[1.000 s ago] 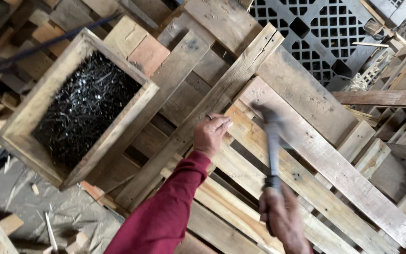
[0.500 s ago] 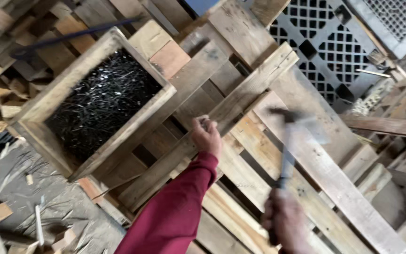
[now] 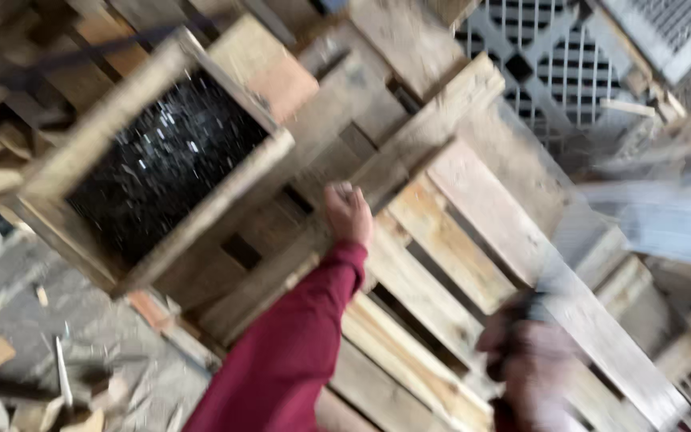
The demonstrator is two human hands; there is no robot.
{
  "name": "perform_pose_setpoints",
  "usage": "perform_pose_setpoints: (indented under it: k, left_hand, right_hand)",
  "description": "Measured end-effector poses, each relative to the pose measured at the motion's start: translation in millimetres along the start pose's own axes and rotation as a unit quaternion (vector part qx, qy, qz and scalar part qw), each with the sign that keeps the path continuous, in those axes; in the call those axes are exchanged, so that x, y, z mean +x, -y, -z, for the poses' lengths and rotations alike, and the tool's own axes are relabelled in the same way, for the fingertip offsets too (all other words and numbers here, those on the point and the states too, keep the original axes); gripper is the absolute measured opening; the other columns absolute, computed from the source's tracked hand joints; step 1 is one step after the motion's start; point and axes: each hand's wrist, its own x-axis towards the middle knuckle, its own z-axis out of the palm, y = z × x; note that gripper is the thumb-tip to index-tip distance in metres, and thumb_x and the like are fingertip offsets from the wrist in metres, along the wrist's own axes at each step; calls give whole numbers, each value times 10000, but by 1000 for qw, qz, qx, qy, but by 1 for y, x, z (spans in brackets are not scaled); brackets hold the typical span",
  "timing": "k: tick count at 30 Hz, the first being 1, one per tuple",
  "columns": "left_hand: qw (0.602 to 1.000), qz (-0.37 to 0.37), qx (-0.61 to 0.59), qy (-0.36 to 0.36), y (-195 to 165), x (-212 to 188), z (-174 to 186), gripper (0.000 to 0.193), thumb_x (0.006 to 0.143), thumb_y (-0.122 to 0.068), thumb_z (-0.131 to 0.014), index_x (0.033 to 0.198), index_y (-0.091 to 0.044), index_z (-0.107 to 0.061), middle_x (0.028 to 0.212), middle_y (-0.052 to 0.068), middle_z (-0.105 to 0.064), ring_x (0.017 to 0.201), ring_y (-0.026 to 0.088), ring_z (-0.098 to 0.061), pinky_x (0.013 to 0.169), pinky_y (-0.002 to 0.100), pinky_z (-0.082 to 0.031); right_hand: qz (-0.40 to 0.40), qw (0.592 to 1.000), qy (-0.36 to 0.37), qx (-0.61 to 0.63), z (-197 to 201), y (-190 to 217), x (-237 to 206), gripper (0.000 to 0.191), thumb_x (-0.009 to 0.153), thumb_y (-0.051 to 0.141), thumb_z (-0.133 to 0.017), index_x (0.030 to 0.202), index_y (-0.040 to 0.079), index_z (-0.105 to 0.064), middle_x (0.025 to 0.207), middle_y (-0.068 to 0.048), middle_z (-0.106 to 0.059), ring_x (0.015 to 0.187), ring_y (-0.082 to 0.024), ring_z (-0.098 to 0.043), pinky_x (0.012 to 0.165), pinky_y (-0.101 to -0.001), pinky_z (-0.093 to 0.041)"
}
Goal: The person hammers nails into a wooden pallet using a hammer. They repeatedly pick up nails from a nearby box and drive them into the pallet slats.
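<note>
Presently, left hand (image 3: 349,214) rests pinched together on a pallet (image 3: 457,240) plank; right hand (image 3: 531,364), blurred, is clamped on a dark hammer handle (image 3: 534,306).

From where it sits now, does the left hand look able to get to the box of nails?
Probably yes. The left hand rests on a pallet board just right of the wooden box of nails, whose top is open. Nothing visible lies between them, though the frame is blurred.

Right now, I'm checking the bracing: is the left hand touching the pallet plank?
Touching. The head view shows the left hand pressed on the pallet plank, no gap visible despite blur.
</note>
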Motion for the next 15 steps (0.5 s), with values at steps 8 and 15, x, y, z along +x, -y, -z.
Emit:
perform_pose_setpoints:
  k: [8,15]
  left_hand:
    - [999,6,-32,3,3,-4,-2,213,1044,-161,-475,1171,-3,-539,953,135,-693,852,241,-720,785,380,-560]
    - [983,152,-78,60,-20,3,2,277,1082,-281,-520,1057,-41,-656,863,38,-708,590,156,-601,527,287,-498]
  right_hand:
    - [131,982,26,-136,1,-75,3,295,921,265,-731,1005,14,-601,732,-83,-652,597,-171,-629,500,-331,-521]
    - [-136,990,6,-21,15,-117,-66,454,1017,460,-523,935,13,-532,599,-83,-554,460,-161,-544,455,-324,-510]
